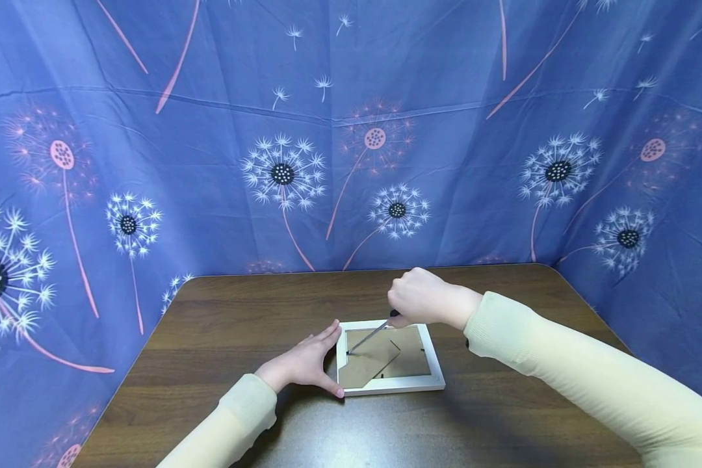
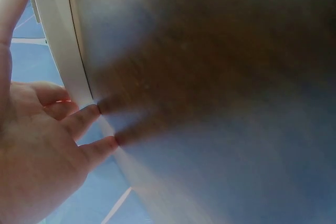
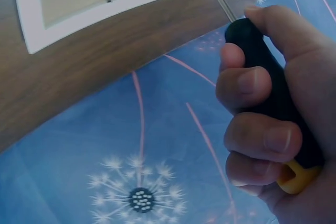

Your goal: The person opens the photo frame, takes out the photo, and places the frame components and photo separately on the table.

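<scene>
A white picture frame (image 1: 434, 361) lies face down on the table, its brown backing board (image 1: 409, 357) upward. A brown stand flap (image 1: 359, 374) reaches over the frame's lower left rim, and small dark tabs (image 1: 423, 350) sit along the board's edge. My left hand (image 1: 303, 361) holds the frame's left end, thumb at the near corner and fingers at the far one. My right hand (image 1: 424, 298) grips a screwdriver (image 3: 273, 87) with a black and yellow handle. Slanting down leftward, its metal shaft (image 1: 370, 336) ends at the tab by the board's left edge.
The dark wooden table (image 1: 240, 305) extends around the frame on all sides. Behind it and at both sides hangs a blue curtain (image 1: 210, 175) printed with dandelions, close to the table's far edge.
</scene>
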Motion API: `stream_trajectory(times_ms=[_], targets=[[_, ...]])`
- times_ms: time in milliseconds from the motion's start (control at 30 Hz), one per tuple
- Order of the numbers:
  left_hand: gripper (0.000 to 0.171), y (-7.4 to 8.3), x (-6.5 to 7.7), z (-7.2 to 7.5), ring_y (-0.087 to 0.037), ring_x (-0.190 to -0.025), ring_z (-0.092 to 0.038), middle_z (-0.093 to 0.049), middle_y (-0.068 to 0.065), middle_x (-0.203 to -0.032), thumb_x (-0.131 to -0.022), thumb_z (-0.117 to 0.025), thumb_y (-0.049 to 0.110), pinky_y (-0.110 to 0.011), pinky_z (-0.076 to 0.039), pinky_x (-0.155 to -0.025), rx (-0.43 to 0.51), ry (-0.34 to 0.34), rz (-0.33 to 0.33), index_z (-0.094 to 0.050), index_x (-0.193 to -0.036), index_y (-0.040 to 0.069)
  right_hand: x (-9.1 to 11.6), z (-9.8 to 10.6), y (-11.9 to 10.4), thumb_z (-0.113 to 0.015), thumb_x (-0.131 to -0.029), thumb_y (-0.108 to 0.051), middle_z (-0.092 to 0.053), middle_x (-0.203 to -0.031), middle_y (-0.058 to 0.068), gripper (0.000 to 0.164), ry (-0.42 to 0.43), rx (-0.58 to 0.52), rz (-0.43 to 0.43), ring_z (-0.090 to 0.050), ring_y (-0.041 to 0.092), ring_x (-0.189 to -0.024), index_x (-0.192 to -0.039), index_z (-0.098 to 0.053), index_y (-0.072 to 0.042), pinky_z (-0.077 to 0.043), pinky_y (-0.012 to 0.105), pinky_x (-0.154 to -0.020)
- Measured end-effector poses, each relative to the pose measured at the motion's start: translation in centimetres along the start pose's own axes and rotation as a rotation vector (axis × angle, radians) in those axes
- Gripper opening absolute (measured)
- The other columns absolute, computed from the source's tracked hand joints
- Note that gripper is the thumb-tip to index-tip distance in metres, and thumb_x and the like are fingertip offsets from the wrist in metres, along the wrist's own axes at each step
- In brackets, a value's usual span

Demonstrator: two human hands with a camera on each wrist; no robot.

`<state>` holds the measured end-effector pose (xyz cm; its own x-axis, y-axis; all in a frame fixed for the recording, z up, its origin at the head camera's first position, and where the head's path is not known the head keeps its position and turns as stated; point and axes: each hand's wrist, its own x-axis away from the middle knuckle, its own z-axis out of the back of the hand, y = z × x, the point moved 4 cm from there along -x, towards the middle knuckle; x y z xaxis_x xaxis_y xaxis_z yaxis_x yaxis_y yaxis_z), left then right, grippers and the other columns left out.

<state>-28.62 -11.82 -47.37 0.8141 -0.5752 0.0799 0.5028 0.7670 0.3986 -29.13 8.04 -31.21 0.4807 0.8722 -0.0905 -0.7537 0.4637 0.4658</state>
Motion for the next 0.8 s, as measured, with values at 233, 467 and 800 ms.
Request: stream_trajectory(times_ms=[233,467,800], targets=[[0.124,0.1,0.0,0.1,-0.026,-0.142,-0.023,-0.011,-0.013,-0.158,-0.058,-0.08,0.062,-0.055,-0.028,-0.111,-0.006,0.005,-0.003,-0.021,-0.149,0.002,-1.9,1.2,-0.1,-0.07,-0.076,-0.053,-0.031,-0.052,-0.01,0.055,-0.082,0.008,0.022,-0.023,0.007,-0.048,-0.051,-0.031,-0.022,-0.025,0.024,-0.038],[0.124,0.0,0.0,0.1,-0.026,-0.142,-0.024,-0.012,-0.013,-0.158,-0.058,-0.081,0.061,-0.055,-0.028,-0.111,-0.004,0.004,-0.003,-0.021,-0.149,0.002,-4.2,1.8,-0.5,-0.067,-0.077,-0.056,-0.054,-0.057,-0.006,0.047,-0.226,0.052,0.033,-0.035,0.009,-0.047,-0.054,-0.049,-0.02,-0.048,0.029,-0.044],[0.125,0.0,0.0,0.1,-0.026,-0.141,-0.024,-0.01,-0.012,-0.158,-0.058,-0.08,0.063,-0.056,-0.027,-0.111,0.008,-0.005,-0.003,-0.02,-0.149,0.003,-6.8,2.9,-1.2,-0.066,-0.08,-0.055,-0.07,-0.078,-0.004,0.038,-0.402,0.092,0.045,-0.059,0.011,-0.059,-0.083,-0.073,-0.018,-0.057,0.031,-0.062]])
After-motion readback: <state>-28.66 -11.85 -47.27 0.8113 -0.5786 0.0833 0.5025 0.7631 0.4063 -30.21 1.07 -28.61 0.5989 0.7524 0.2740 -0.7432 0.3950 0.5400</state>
